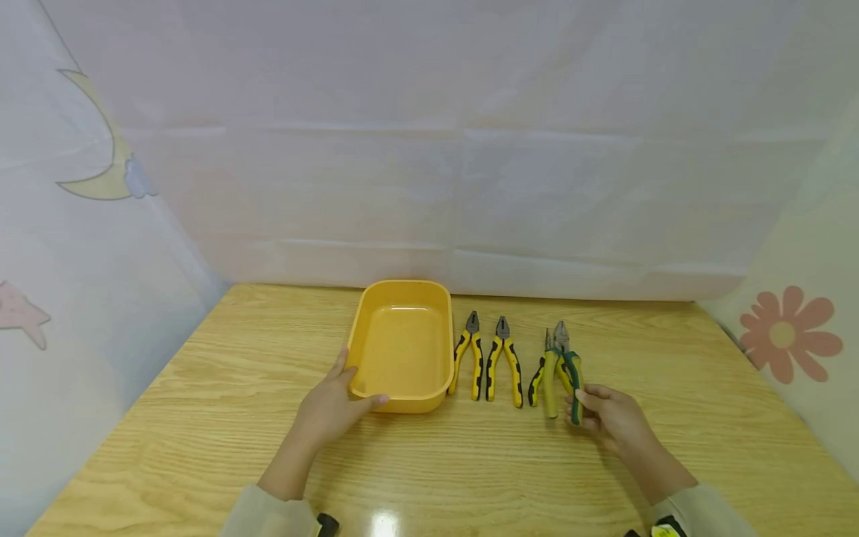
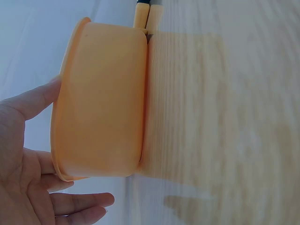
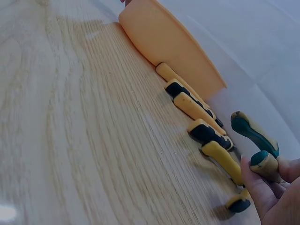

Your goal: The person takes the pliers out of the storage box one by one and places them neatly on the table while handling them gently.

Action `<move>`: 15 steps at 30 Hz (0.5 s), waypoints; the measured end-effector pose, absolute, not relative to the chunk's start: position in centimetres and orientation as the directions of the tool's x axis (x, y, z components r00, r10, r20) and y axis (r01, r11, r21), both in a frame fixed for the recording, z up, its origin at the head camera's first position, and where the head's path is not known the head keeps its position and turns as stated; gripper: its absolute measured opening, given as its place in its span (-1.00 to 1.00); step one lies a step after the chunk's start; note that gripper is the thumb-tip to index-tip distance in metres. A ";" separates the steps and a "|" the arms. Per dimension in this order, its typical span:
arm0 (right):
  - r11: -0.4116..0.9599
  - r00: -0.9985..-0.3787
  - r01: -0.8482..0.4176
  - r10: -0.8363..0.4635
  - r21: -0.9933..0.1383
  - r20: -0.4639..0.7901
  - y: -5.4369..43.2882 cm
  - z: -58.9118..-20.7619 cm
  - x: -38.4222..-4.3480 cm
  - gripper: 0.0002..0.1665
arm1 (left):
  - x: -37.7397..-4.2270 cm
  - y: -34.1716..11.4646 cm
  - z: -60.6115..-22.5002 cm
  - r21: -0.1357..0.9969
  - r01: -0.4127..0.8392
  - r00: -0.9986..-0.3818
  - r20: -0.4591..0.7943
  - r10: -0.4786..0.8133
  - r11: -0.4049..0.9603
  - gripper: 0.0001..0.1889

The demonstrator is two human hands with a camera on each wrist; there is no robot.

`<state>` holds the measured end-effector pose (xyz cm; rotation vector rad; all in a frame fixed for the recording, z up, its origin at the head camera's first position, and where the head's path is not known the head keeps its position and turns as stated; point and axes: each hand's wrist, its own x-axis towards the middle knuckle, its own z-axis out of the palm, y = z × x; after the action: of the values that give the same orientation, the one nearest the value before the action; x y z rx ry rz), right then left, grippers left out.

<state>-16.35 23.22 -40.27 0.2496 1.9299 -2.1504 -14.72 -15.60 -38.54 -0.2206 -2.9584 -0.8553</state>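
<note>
A yellow plastic box [image 1: 406, 405] stands on the wooden table, its inside bare. At its near left corner my left hand [image 1: 329, 409] rests with spread fingers, the thumb over the near rim and other fingers along the left side. My right hand [image 1: 616, 422] pinches one handle of green-and-yellow pliers [image 1: 550, 384], whose handles are spread. In the right wrist view these pliers [image 3: 253, 133] are lifted off the table. Partly hidden beneath them lie yellow-and-black pliers [image 1: 535, 386]. Two similar pairs, one pair of pliers [image 1: 477, 362] beside the box and another [image 1: 503, 358], lie between.
A pale cloth backdrop [image 1: 429, 186] rises behind the table [image 1: 470, 470]. Printed side cloths with a moon [image 1: 110, 168] and a flower [image 1: 790, 333] flank it. The pliers by the box lie close against its right wall.
</note>
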 end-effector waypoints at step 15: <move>-0.130 -0.952 0.305 -0.043 -0.943 -0.302 25.3 -40.7 -16.3 -0.27 | -14.6 -15.7 -38.6 0.537 0.154 -0.988 0.096 0.121 0.829 -0.09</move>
<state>-16.29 25.32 -40.70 0.2959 1.9001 -2.1809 -14.63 -15.65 -38.65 -0.2223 -2.9488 -0.8732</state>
